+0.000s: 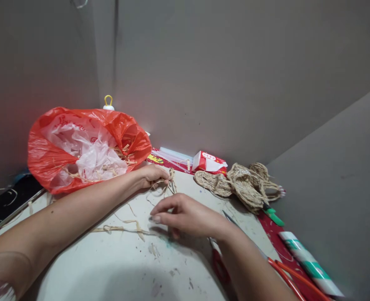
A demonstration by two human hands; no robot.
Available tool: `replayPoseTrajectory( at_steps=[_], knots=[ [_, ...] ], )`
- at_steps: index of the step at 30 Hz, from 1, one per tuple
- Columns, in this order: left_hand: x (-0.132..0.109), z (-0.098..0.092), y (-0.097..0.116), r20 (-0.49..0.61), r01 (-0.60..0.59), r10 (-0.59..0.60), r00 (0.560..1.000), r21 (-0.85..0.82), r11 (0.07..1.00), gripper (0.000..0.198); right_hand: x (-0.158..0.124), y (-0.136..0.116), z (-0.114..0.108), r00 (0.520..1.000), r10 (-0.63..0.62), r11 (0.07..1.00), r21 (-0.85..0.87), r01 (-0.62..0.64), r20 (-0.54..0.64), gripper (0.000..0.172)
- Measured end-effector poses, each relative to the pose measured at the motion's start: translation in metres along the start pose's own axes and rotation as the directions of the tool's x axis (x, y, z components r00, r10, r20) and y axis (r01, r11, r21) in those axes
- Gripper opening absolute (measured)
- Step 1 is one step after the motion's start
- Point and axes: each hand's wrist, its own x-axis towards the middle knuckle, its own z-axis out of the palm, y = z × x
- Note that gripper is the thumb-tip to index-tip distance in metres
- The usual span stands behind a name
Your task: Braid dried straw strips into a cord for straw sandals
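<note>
My left hand (pixel 154 175) reaches across the white board to its far side, with its fingers closed on a small tangle of straw-coloured fibre strands (pixel 172 177). Nearer to me, my right hand (pixel 180 215) hovers over the board, fingers loosely curved and apart, with nothing visible in them. Just left of it lies a knotted straw-coloured fibre strip (pixel 116 229) with a thin, wire-like length at its right end. A pair of scissors with dark red handles (pixel 219 264) is partly hidden under my right forearm.
A red plastic bag (pixel 49 161) with fibre scraps stands at the back left. Behind are a tissue pack (pixel 214 162) and clear sticks (pixel 175 154). Coiled braided cord (pixel 244 186), a green-handled knife (pixel 273 215), a green-and-white roll (pixel 310 263) and orange-red handles (pixel 293 276) line the right. Grey walls enclose the board.
</note>
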Motion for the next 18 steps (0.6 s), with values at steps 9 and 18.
replayPoseTrajectory(
  at_steps=[9, 18],
  knots=[
    [0.002, -0.003, 0.000, 0.051, 0.024, -0.020, 0.998, -0.078, 0.997, 0.009, 0.018, 0.026, -0.036, 0.722, 0.314, 0.772, 0.608, 0.184, -0.616, 0.013],
    [0.004, 0.002, -0.004, -0.007, -0.010, 0.010, 1.000, -0.130, 0.991, 0.011, 0.033, 0.021, -0.020, 0.682, 0.380, 0.738, 0.649, 0.183, -0.625, 0.017]
  ],
)
